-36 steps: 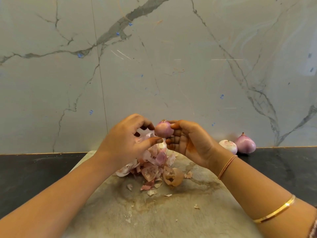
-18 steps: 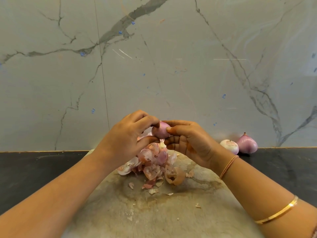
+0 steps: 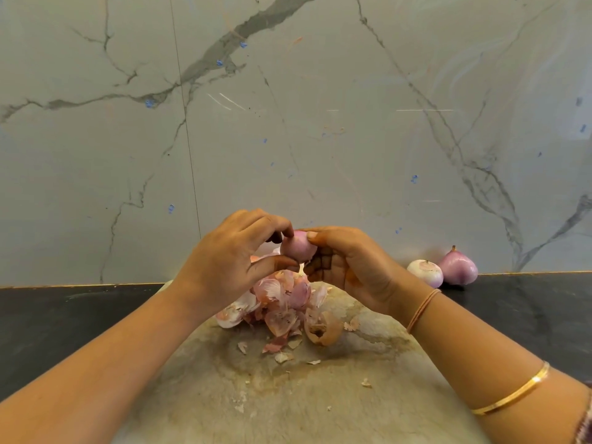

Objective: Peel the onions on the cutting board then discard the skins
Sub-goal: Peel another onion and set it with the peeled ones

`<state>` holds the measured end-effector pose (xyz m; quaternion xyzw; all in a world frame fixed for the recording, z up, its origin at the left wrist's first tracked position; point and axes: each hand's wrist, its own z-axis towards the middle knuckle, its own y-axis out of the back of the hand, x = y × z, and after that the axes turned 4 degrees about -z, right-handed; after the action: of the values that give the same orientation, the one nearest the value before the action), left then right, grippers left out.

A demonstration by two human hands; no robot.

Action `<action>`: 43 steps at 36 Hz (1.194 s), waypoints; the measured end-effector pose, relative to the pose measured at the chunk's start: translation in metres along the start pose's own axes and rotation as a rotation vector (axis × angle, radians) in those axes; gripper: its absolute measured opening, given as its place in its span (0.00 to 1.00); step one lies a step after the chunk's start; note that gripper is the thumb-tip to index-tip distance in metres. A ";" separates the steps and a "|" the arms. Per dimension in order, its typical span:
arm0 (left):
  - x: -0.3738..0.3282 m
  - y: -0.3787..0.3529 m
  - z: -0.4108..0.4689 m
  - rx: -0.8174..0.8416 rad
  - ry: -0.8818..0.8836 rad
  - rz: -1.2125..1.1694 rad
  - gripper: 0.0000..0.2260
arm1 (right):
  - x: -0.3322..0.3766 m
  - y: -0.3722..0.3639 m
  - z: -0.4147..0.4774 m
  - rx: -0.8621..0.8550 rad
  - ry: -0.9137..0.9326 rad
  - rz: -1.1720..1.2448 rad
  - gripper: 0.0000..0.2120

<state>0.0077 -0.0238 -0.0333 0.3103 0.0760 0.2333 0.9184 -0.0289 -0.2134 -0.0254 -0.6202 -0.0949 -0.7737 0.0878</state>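
Head view: the right hand [image 3: 346, 267] cradles a small onion [image 3: 298, 249], thumb on top and curled fingers beneath, most likely to steady it. The left hand [image 3: 224, 267] pinches the onion's other side between thumb and forefinger, apparently to catch an edge of skin. I cannot tell whether a flap is actually caught. The onion is held in the air just above the pile of skins [image 3: 282, 299], so any peelings would fall onto the heap on the cutting board [image 3: 304, 395] rather than scatter. To the right, off the board, a pale onion [image 3: 425, 273] and a purple onion [image 3: 458, 267] sit just beside each other on the dark table [image 3: 64, 315], against the marble wall [image 3: 320, 123]. They look to have been set aside, clear of the mess.
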 end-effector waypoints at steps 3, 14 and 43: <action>0.000 -0.002 0.000 -0.030 0.003 -0.045 0.16 | -0.001 0.001 -0.001 -0.003 -0.007 0.010 0.13; -0.001 -0.004 0.000 0.002 0.051 -0.086 0.16 | -0.001 0.002 0.001 -0.019 0.034 -0.036 0.14; -0.002 -0.002 -0.001 -0.016 -0.010 0.113 0.19 | -0.001 -0.002 0.000 -0.082 0.182 -0.257 0.11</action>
<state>0.0061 -0.0252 -0.0354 0.3077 0.0518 0.2840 0.9066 -0.0291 -0.2114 -0.0260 -0.5334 -0.1335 -0.8348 -0.0293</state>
